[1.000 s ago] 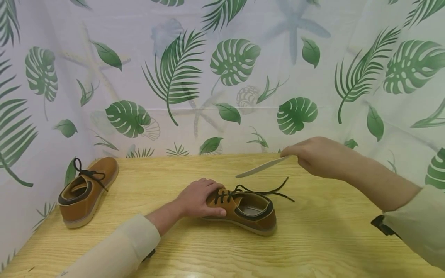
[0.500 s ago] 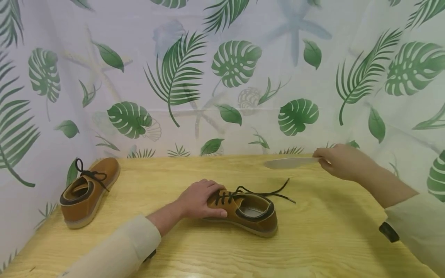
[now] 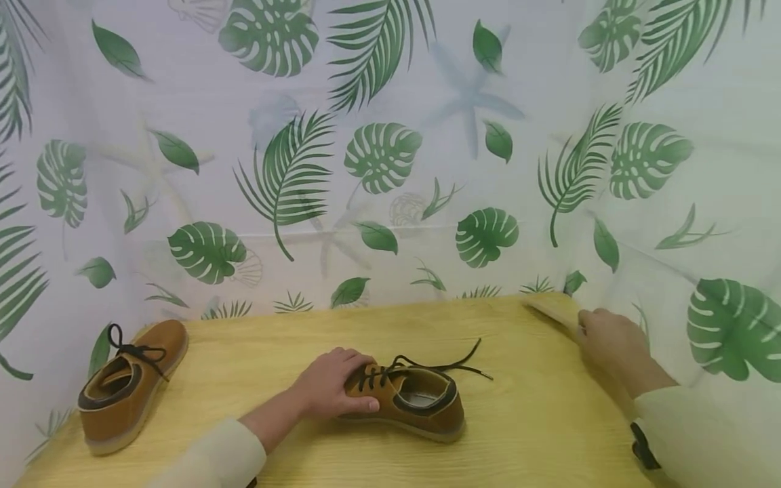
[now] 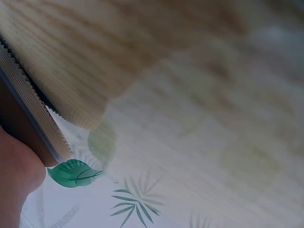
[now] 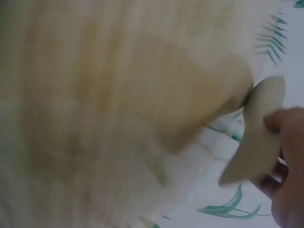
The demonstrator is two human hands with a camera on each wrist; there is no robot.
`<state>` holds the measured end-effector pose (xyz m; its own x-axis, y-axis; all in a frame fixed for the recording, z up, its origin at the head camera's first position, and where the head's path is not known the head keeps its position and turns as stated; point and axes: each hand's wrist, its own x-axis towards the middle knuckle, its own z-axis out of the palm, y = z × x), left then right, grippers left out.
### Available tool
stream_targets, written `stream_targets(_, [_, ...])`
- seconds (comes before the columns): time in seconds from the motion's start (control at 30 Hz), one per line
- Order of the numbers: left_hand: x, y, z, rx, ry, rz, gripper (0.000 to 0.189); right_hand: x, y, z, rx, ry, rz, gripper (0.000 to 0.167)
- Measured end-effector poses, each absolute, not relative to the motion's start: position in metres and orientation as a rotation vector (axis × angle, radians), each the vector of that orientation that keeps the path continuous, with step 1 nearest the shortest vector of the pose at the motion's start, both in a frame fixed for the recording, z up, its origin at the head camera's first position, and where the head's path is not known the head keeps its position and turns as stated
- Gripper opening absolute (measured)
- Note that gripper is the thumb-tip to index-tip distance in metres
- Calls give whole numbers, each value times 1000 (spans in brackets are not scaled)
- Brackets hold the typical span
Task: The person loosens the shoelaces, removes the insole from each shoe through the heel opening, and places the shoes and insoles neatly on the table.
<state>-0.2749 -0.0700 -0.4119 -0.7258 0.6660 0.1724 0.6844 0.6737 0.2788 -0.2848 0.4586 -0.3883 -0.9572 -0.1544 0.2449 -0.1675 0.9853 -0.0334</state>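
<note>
Leaf-print backdrop (image 3: 537,95) behind wood-grain table (image 3: 525,434)

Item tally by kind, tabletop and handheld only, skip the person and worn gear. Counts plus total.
Shoes: 2 (untied shoe gripped by the left hand; bow-tied shoe at far left)
Pale, flat, insole-like piece: 1, in the right hand
Total: 3

Soft, even light spread over the worktop (image 3: 525,420), faint shadow cast beneath the held shoe (image 3: 442,417), wrist views dimmer, grain smeared by heavy blur, pale sheen washed across.
</note>
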Motion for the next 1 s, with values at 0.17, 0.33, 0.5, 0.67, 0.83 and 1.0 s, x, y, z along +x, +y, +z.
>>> stream_targets(0.17, [-285, -76, -420, -1120, -2829, -504, 77, -306, 452, -418, 450, -2963, 150, 21])
stream_targets(0.33, [-289, -74, -427, -1135, -2836, -510, 77, -308, 448, -429, 466, -2937, 104, 16])
stream_targets(0.5, [-274, -97, -433, -1071, -2840, -523, 74, -313, 415, -441, 482, -2927, 28, 15])
stream_targets(0.67, [-264, -114, -434, -1004, -2847, -623, 69, -322, 399, -444, 412, -2964, 17, 25])
stream_targets(0.83, [-272, -97, -423, -1032, -2838, -656, 71, -313, 429, -430, 255, -2995, -42, 29])
stream_targets(1.0, [-282, -74, -415, -1120, -2807, -635, 73, -296, 465, -422, 340, -2885, -146, 25])
